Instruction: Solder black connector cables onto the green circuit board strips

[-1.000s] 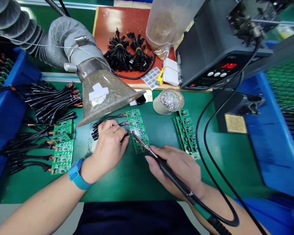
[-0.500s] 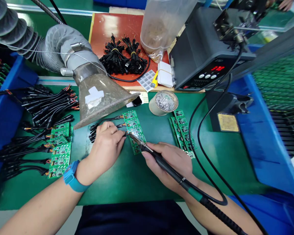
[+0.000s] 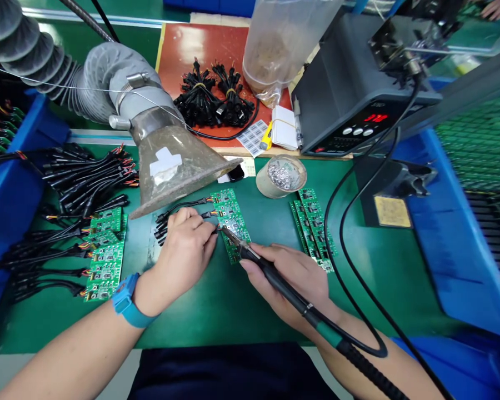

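Circuit board (image 3: pixel 230 208): flat, thin, green and dotted with tiny chips, laid on the smooth, slightly shiny green worktop (image 3: pixel 183 328) between both hands
Left hand (image 3: pixel 189 240): thumb and fingertips pressed together, with a skinny cable (image 3: pixel 217 228) pinched right at the board's left edge; a blue wristband (image 3: pixel 129 305) is strapped on
Right hand (image 3: pixel 294 278): curled pen-style around a soldering iron (image 3: pixel 281 286), slim black handle, green band; the metal tip is pointed at that cable's end, but actual contact can't really be made out
Fume nozzle (image 3: pixel 166 178): grubby, flared, kinda see-through, white tape stuck on, clamped to a ribbed grey hose (image 3: pixel 104 66)
Solder cup (image 3: pixel 270 186): round and dull, filled with curly, shiny metal bits
Right-side boards (image 3: pixel 312 225): narrow green strips, lined up slightly overlapped
Left-side boards (image 3: pixel 106 266): overlapped too, with rubbery-looking black leads (image 3: pixel 50 250) attached
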`<state>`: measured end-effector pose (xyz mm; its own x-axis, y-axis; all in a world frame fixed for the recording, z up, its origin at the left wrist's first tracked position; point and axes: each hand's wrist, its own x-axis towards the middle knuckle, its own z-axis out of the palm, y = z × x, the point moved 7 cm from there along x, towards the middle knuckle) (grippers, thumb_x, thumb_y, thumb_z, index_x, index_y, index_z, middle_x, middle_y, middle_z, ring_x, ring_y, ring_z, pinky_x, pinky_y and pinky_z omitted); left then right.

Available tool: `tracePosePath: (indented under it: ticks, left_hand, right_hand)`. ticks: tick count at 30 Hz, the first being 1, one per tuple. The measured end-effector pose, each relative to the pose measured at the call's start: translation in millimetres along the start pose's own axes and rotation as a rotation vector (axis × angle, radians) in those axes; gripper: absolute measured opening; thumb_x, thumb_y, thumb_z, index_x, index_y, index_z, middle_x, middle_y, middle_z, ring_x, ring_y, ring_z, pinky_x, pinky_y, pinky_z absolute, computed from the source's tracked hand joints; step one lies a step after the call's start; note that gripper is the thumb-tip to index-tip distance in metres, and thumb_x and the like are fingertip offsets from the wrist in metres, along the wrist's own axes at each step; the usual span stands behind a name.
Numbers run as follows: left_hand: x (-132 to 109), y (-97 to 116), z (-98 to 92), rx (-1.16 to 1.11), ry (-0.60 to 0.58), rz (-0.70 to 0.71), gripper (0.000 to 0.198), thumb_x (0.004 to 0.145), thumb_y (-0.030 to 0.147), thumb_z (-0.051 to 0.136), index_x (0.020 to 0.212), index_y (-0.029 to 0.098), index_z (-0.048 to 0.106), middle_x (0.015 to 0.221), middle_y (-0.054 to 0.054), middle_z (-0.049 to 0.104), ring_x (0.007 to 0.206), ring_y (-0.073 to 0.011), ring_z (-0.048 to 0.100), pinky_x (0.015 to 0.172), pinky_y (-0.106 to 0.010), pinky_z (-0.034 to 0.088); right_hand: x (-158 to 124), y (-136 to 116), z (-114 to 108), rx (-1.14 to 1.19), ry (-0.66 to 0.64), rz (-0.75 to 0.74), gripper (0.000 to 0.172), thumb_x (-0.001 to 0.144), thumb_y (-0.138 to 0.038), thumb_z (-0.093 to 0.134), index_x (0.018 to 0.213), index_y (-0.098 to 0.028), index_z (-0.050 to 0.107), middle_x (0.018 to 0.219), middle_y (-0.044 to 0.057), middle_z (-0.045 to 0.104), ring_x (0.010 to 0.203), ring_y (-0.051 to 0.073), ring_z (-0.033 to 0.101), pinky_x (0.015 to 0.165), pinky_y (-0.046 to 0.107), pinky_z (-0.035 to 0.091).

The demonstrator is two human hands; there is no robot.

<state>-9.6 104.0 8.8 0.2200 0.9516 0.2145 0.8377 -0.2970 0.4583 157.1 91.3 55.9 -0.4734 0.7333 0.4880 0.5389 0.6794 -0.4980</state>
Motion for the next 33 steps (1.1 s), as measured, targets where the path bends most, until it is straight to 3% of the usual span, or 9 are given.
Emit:
tracePosePath:
  ticks: [20, 27, 33]
  left_hand:
    - [0.5, 1.9, -1.1, -0.003, 0.005, -0.003, 0.011, 0.093, 0.016, 0.063, 0.085, 0.017, 0.071, 0.078, -0.007, 0.065, 0.087, -0.0269, 0.053, 0.078, -0.044, 0.044]
    - [2.7, 3.7, -2.7, -0.008, 0.03, 0.12, 0.015, 0.096, 0.016, 0.06, 0.086, 0.017, 0.071, 0.085, -0.009, 0.066, 0.106, -0.0306, 0.055, 0.093, -0.051, 0.049]
    - [3.5, 3.5, 2.9, -0.056, -0.034, 0.17, 0.019, 0.101, 0.015, 0.053, 0.092, 0.016, 0.07, 0.088, -0.01, 0.063, 0.105, -0.0285, 0.055, 0.087, -0.046, 0.054]
  right_hand:
    - [2.8, 0.4, -10.6, -0.027, 0.05, 0.001, 0.013, 0.095, -0.019, 0.069, 0.108, -0.019, 0.068, 0.087, 0.006, 0.08, 0.074, 0.021, 0.078, 0.071, 0.032, 0.067]
    - [2.6, 1.7, -10.9, 0.007, 0.065, 0.01, 0.012, 0.095, -0.018, 0.068, 0.107, -0.019, 0.067, 0.087, 0.006, 0.079, 0.074, 0.02, 0.077, 0.069, 0.031, 0.066]
    - [3.1, 4.6, -11.0, 0.032, 0.086, 0.038, 0.012, 0.093, -0.016, 0.069, 0.104, -0.02, 0.068, 0.086, 0.005, 0.078, 0.073, 0.019, 0.076, 0.068, 0.03, 0.065]
